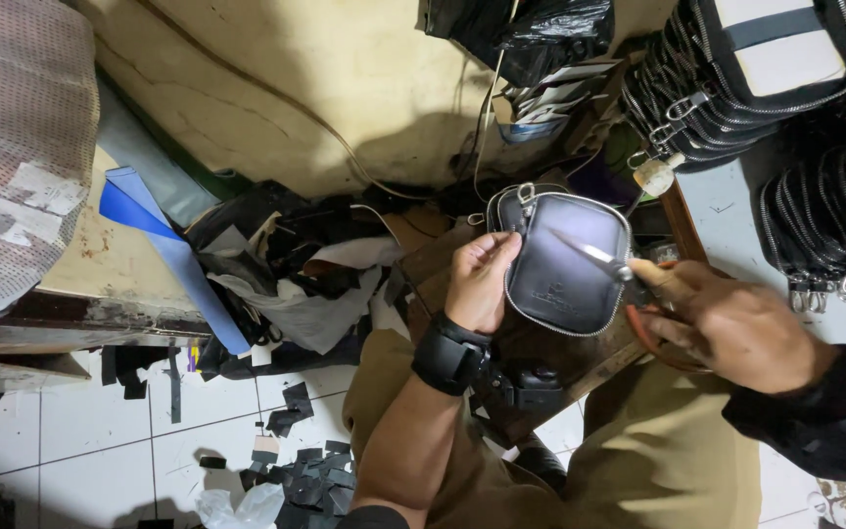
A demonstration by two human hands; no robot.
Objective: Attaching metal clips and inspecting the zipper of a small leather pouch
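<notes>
While your left hand (482,282) pinches the pouch (568,257) by its zipped left edge, your right hand (727,323) is closed round scissors (599,257), blades lying over the pouch's dark face (orange handles in your palm). Pouch sits above your lap, over a wooden board (443,269); black scraps (310,470) litter the tiles below

Black offcuts (310,470) litter the white tiled floor (100,431) beside a blue roll (164,245) and stacked finished bags (766,69).

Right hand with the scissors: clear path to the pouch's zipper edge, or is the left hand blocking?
Likely yes. The right hand already has the scissors over the black pouch; the left hand grips only its left edge.
</notes>
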